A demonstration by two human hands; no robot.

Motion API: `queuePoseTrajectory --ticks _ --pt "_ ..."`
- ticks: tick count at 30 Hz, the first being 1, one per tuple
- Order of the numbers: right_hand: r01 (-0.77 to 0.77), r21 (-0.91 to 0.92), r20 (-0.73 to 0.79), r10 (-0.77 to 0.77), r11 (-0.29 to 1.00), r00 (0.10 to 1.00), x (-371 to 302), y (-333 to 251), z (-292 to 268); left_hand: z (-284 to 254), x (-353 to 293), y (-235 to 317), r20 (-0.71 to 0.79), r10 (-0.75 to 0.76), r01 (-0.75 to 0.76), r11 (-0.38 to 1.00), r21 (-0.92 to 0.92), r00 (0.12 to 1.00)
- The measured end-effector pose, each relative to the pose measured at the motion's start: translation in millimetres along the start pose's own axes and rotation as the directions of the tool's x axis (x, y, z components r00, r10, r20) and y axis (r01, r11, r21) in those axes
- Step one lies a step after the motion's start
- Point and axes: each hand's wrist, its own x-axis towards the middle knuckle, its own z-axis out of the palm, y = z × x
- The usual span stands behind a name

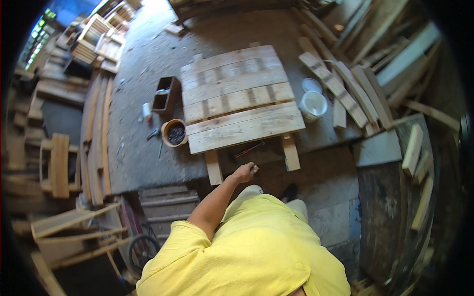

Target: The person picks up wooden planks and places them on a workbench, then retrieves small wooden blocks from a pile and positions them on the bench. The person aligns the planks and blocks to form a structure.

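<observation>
My left hand (244, 172) is closed in front of my body, with a small pale bit showing at the fingers that I cannot make out. My right hand is out of view. Ahead of my left hand lies a panel of pale wooden planks (237, 91) set side by side, with a gap between two of them. Two wooden battens, the left one (213, 167) and the right one (291, 153), jut out from under its near edge. Between them a red-handled tool (249, 149) rests just past my left hand.
Left of the panel stand a tub of dark small pieces (182, 143), a brown open box (173, 93) and a white bottle (146, 110). A white bucket (313, 105) and its lid (311, 85) are at the right. Stacked boards (340, 89) and wooden frames (74, 222) line both sides.
</observation>
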Motion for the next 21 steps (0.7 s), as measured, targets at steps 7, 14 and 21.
queuePoseTrajectory --ticks 7,14,21 --pt "0.113 -0.005 0.044 -0.113 0.994 0.993 123 -199 -102 7 -86 -90 -0.215 -0.549 0.486 0.827 -0.283 0.808" --pt "0.319 -0.134 0.242 -0.281 0.938 0.929 94 -368 -21 19 -161 -97 -0.145 -0.755 0.624 0.619 -0.477 0.639" --pt "0.412 -0.315 0.397 -0.275 0.855 0.876 37 -381 101 -27 -151 -145 -0.048 -0.713 0.524 0.558 -0.644 0.700"
